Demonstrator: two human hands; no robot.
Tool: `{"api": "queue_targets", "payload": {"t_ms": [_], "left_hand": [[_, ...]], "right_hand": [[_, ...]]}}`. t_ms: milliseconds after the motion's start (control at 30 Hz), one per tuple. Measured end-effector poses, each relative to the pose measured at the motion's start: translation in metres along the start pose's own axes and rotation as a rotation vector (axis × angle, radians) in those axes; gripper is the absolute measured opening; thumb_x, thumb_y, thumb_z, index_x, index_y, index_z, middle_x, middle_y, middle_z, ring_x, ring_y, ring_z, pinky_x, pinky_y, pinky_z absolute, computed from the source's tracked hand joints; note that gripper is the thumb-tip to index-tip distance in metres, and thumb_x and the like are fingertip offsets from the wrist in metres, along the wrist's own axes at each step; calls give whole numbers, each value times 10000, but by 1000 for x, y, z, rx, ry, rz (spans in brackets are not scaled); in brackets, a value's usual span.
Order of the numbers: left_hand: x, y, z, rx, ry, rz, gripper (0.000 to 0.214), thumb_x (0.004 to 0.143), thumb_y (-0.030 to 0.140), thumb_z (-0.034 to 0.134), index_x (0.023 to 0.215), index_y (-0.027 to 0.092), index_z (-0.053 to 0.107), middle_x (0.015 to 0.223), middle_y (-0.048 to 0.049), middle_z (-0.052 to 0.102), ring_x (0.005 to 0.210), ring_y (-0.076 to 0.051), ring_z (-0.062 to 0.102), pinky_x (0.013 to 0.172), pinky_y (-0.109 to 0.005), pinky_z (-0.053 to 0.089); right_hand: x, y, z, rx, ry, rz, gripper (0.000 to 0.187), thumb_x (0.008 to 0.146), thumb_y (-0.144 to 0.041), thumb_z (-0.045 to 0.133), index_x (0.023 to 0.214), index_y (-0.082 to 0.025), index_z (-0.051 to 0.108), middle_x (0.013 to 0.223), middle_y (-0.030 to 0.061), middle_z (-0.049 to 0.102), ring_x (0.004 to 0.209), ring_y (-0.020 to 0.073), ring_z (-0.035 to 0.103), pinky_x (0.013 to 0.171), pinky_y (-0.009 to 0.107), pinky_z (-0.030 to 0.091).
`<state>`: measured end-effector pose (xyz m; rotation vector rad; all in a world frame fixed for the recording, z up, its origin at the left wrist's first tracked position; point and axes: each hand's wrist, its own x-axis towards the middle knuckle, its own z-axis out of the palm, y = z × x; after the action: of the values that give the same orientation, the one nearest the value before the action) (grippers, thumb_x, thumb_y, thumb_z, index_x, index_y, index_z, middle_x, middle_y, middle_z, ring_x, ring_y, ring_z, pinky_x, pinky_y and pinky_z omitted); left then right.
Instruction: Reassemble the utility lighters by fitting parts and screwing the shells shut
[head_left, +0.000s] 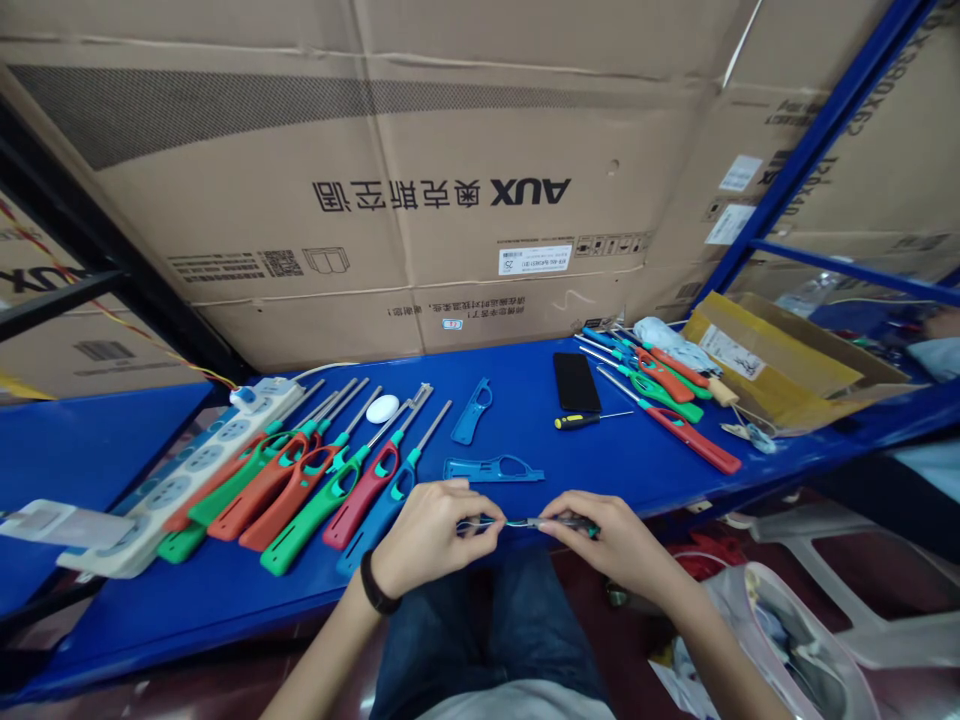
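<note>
At the shelf's front edge, my left hand (448, 525) is closed in a pinch on a thin wire (516, 523). My right hand (611, 535) grips a small dark part with a metal tip and a bit of green (583, 524); its exact kind is unclear. The wire runs between the two hands. Just beyond them lies a blue lighter shell half (491, 469). Another blue shell piece (472, 411) rests farther back. To the left, a row of several long-nosed lighters in blue, red (364, 496), green and orange lies side by side.
A power strip (191, 470) stands at the left by the lighters, with a white oval object (382, 409) near their tips. Back right are a black phone (577, 382), a yellow-black screwdriver (577, 422), more lighters (690, 437) and an open carton (772, 350). Cardboard (450, 120) backs the shelf.
</note>
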<state>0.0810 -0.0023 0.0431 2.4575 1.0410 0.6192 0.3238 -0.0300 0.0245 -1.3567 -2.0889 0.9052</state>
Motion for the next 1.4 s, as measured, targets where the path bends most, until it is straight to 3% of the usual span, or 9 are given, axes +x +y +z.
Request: {"api": "queue_targets", "payload": {"t_ms": [267,533,700,933,1167,1400], "left_hand": [[10,7,-5,42,-34,33,137,802,196,593,811,230,726,544,28,600,555,-116,534,562,-211,355],[6,8,13,-106,109,-47,150,845,257,584,835,226,730,540,20,602,567,-117,515,565,-206,364],[3,3,13,-206,39,-107,190,882,338,558,894,256,730,717,11,688,645,-118,559,596,-204,382],[4,3,13,-228,-8,-143,183,872,316,567,856,240,732,695,12,675,627,-112,555,565,-197,370],[4,4,18,-230,9,-102,183,871,279,561,824,217,727,693,2,684,634,-119,538,594,-212,379],[2,13,10,-267,66,-118,196,876,327,554,897,227,722,688,-4,654,631,-124,516,614,-229,393]], "right_hand": [[2,-5,1,-43,47,-62,181,890,-373,558,920,-241,678,892,4,708,722,133,633,681,209,485],[4,-6,2,3,77,-61,205,905,-389,532,920,-235,667,878,11,703,749,143,636,699,217,488],[2,-6,2,32,59,-40,185,902,-384,542,920,-245,662,901,-2,698,783,142,632,728,216,477],[3,-6,5,30,65,-73,146,894,-353,566,935,-251,661,925,-2,695,845,145,635,744,211,466],[0,-5,6,12,42,-75,177,907,-367,541,946,-246,665,914,8,691,756,132,629,683,210,476],[-1,-5,2,-72,199,-246,148,900,-334,563,945,-233,662,870,44,684,819,171,624,732,272,493]]}}
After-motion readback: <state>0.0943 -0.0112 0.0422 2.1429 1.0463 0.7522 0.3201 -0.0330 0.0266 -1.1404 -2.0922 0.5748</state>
